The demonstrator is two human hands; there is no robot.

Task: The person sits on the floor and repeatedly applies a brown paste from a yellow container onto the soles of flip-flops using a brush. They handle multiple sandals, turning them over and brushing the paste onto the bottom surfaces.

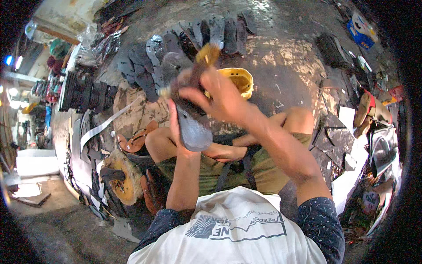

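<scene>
Blue-and-white packet (361, 38) upper right; white block (37, 163) far left; clear plastic (104, 47) upper left.

i see one view here, riding on the person's head and looking steeply down and forward. the white shirt (233, 222) is nearest, filling the lower edge; the grey sole (194, 132) comes near the middle, close in front; the floor (285, 24) stretches away above. the wide fisheye bends edges toward a dark round rim.
</scene>
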